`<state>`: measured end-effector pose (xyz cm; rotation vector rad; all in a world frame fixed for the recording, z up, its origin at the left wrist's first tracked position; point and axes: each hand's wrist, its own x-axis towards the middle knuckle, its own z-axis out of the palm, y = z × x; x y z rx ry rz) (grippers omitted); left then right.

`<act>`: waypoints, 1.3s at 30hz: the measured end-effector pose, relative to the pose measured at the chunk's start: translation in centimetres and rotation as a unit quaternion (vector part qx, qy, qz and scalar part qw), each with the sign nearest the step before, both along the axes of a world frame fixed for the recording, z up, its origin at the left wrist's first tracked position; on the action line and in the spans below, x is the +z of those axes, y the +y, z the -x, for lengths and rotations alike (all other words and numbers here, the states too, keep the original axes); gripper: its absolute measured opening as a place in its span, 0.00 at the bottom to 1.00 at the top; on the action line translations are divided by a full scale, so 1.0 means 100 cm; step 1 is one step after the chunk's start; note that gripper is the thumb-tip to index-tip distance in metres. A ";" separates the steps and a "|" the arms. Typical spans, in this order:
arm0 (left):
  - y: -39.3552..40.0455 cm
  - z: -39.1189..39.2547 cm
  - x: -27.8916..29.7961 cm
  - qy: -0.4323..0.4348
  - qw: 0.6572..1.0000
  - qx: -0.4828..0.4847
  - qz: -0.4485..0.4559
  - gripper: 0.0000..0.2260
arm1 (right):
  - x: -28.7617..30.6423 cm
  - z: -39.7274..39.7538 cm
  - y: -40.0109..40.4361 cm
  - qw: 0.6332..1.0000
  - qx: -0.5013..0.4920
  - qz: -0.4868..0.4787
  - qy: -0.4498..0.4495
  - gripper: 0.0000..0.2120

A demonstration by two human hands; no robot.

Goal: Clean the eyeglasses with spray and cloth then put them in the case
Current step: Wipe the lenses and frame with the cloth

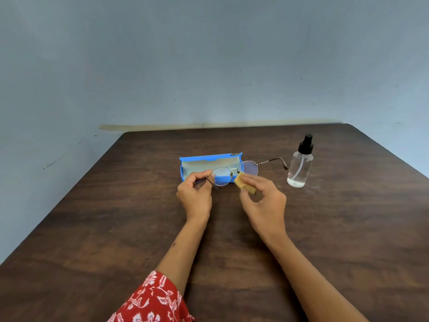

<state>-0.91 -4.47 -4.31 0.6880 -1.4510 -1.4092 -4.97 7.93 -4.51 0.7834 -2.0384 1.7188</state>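
Thin metal-framed eyeglasses (249, 167) are held above the table in front of the open blue case (210, 157). My left hand (195, 196) pinches the left hinge and temple of the eyeglasses. A folded yellow cloth (242, 182) sits in the fingers of my right hand (264, 203), its tip touching the frame near the bridge and right lens. The right temple sticks out toward the clear spray bottle (300, 165) with a black nozzle, standing upright to the right.
A dark brown wooden table (116, 228) carries everything; its far edge meets a pale blue wall (209, 66). My red patterned sleeve (153, 298) shows at the bottom of the view.
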 end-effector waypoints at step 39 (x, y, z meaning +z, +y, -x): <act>-0.002 -0.001 -0.002 -0.002 0.999 -0.017 0.050 0.04 | -0.013 0.021 0.004 0.958 -0.085 -0.200 0.189 0.14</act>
